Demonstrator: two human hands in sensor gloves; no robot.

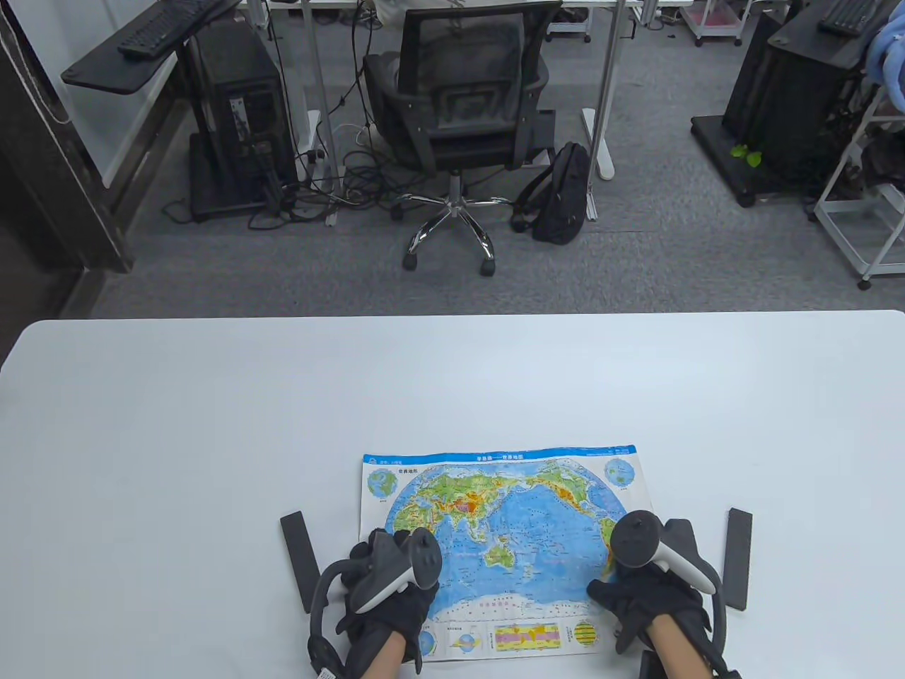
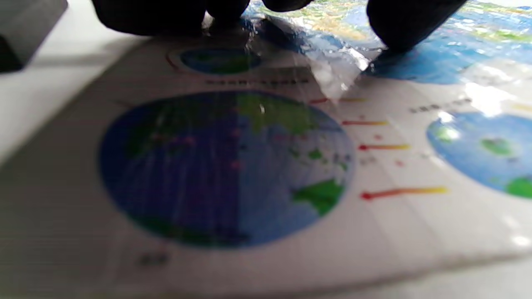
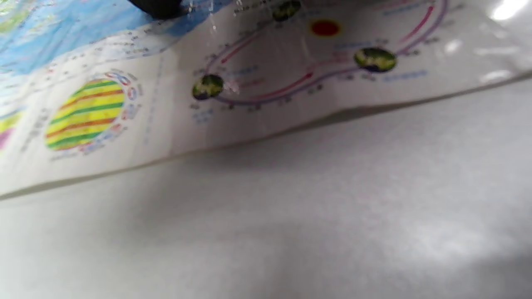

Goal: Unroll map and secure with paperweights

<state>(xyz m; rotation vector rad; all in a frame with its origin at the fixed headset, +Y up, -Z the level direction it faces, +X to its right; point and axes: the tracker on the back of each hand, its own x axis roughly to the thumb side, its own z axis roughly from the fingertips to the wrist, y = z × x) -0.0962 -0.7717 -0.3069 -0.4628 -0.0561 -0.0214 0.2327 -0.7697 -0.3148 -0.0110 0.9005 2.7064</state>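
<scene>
Left hand [image 1: 385, 590] and right hand [image 1: 654, 590], both in black sensor gloves with grey-white trackers strapped on, sit at the near edge, palms down on the map. Large white rectangular bench [image 1: 212, 424] carries everything. Glossy laminated colour world map [image 1: 505, 527], unrolled and lying open near the bench's front edge, centre-right. Left hand presses its lower left part, right hand its lower right part. In the left wrist view, dark gloved fingers [image 2: 399, 29] come down with the tips touching the shiny map surface above a round blue globe inset [image 2: 226, 168]; spread flat, gripping nothing. In the right wrist view only one dark fingertip shows at the top edge, on the blue area; the map's near edge lifts slightly off the bench there. Two flat dark grey bar paperweights lie on the bench beside the map, not on it: left paperweight [image 1: 300, 559] just beside the left hand, right paperweight [image 1: 737, 557] near the right hand.
</scene>
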